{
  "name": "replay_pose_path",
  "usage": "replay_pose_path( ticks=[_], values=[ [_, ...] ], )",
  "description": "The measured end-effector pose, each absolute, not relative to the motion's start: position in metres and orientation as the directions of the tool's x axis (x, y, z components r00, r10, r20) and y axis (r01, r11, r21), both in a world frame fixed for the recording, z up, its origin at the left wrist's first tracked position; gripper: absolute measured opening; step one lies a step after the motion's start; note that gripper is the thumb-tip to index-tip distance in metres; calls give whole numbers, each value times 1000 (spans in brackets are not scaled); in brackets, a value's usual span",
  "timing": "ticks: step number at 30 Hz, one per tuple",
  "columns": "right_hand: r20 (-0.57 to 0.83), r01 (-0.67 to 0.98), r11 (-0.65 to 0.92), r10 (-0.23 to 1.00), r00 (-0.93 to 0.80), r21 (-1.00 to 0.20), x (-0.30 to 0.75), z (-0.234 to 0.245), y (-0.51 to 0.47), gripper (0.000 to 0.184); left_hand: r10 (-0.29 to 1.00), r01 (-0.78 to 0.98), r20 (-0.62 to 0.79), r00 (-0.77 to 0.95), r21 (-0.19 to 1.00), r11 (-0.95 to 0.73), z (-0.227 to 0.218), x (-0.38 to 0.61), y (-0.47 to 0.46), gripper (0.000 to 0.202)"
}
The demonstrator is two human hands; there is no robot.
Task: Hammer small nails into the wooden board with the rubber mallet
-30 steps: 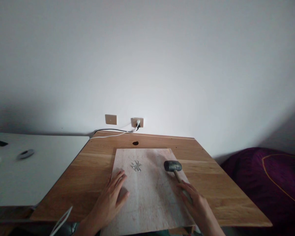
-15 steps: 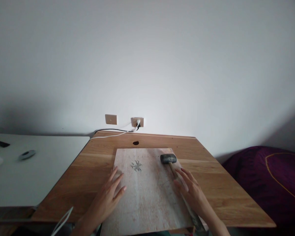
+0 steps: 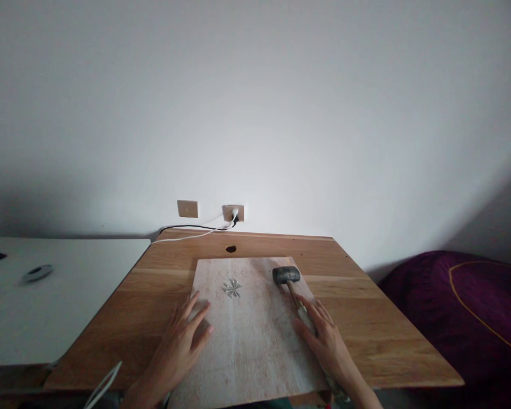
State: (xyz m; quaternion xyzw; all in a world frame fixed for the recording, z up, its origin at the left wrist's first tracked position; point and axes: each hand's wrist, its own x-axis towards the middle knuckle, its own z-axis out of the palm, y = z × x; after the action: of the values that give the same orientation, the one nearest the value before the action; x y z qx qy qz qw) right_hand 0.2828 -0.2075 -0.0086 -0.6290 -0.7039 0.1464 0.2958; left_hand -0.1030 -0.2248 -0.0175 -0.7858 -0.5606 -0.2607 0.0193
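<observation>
A pale, worn wooden board [image 3: 251, 346] lies on the table. My left hand [image 3: 181, 335] rests at its left edge with fingers spread, holding nothing. On the board's upper left is a small cluster of thin, shiny metal pieces that look like nails [image 3: 232, 288]. A mallet [image 3: 286, 275] with a black head lies along the right side, its handle pointing toward me. Over that handle lies my right hand [image 3: 323, 338], open, with the thumb left of it and the fingers on its right; it is not closed round the handle. The hand and forearm hide part of the handle.
The board sits on a wooden table [image 3: 378, 335] against the wall, where cables [image 3: 191, 236] run to an outlet [image 3: 233, 213]. At left stands a white table [image 3: 89, 295] with a grey oval object [image 3: 38, 273]. A purple beanbag-like thing [image 3: 434, 307] is at right.
My right hand has come down closer around the mallet handle. The view has shifted slightly, so everything sits a bit further left. The left hand stays spread by the board's edge.
</observation>
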Motion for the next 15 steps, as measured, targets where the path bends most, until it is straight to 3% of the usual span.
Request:
replay_pose_path(
  ticks=[7,15],
  values=[
    [214,820,160,976,-46,-550,246,-2,-211,54,916,928,366,163,259,-269,-15,-128,-224,39],
    [131,806,175,984,-122,-566,152,4,-205,57,976,975,212,-58,224,9,-5,-199,-238,47]
  ],
)
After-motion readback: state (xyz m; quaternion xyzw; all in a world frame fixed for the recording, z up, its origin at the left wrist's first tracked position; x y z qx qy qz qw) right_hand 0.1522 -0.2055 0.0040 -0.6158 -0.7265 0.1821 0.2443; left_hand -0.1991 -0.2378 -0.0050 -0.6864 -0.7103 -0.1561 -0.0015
